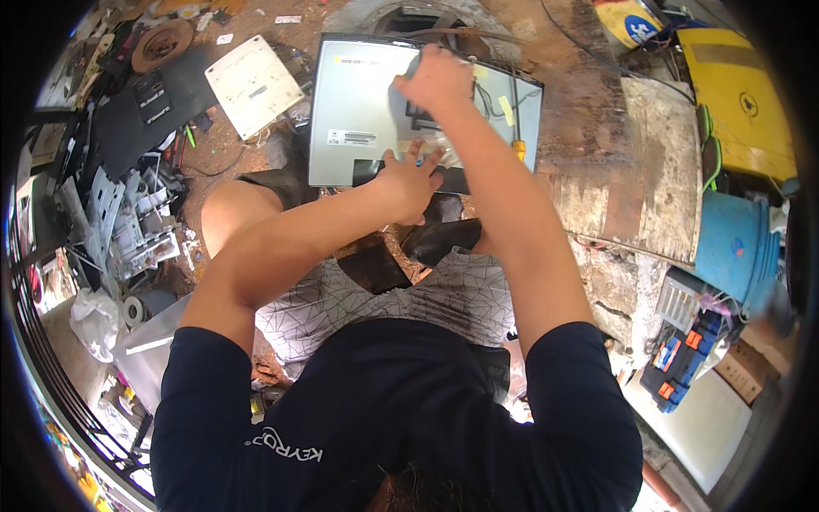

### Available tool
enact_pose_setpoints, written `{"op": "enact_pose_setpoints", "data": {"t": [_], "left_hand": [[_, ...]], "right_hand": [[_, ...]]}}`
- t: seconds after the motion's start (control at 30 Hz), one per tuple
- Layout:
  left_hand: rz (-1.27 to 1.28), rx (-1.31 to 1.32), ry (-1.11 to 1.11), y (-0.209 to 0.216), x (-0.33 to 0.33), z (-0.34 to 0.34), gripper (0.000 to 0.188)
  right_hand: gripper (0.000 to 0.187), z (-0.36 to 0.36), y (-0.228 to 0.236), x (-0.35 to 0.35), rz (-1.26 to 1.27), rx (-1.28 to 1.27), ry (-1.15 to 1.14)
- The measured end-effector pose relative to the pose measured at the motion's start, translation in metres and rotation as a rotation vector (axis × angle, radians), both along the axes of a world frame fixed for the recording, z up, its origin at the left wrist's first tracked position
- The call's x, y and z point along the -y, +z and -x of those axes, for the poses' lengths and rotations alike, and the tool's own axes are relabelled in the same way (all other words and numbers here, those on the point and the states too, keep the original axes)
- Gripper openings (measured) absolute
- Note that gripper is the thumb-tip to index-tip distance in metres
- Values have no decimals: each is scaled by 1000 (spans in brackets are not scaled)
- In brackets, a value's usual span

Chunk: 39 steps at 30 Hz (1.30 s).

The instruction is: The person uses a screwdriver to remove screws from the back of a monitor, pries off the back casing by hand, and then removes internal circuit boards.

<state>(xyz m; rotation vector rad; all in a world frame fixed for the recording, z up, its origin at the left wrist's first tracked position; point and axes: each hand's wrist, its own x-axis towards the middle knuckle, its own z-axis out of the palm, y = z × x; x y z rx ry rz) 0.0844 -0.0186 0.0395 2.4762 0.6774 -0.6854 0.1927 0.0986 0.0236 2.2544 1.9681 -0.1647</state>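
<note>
Partly behind left hand [411, 182], silver panel [351, 98]

Cluttered workshop, strewn with parts. Flat silver panel [354, 98] in middle, yellow-handled screwdriver [519, 147] over its right side. Left of panel: off-white plastic casing [254, 87], heap of stripped metal frames [111, 213]. Right of panel: scuffed wooden board [636, 188], blue bucket [735, 243].

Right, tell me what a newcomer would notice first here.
Probably the silver-backed display panel at top centre, with the left hand over its lower edge and the right hand farther up. Next comes the bright yellow plastic container at upper right, then the scrap metal heaped at left.
</note>
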Motion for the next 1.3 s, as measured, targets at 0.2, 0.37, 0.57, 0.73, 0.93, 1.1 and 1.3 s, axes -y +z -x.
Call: {"op": "enact_pose_setpoints", "data": {"t": [0.2,0.37,0.57,0.73,0.93,1.1,1.3], "left_hand": [[6,-53,9,-1,0,-5,84],[15,-58,-24,3,-3,-3,90],[47,-46,2,4,-4,3,88],[13,-35,-19,-5,-9,5,83],[278,93,120,36,-69,20,37],[-331,264,512,-17,-123,46,50],[-356,155,554,-42,-109,22,75]], "right_hand": [[63,9,-18,23,-174,-174,-57],[54,-15,-8,2,-57,-197,-7],[68,-5,4,-5,-19,-137,-84],[66,-9,4,-3,-84,-278,-51],[65,-25,-21,8,-254,-338,-38],[56,-13,-22,-1,-305,-272,-172],[44,-15,-5,-15,-140,-193,-265]]}}
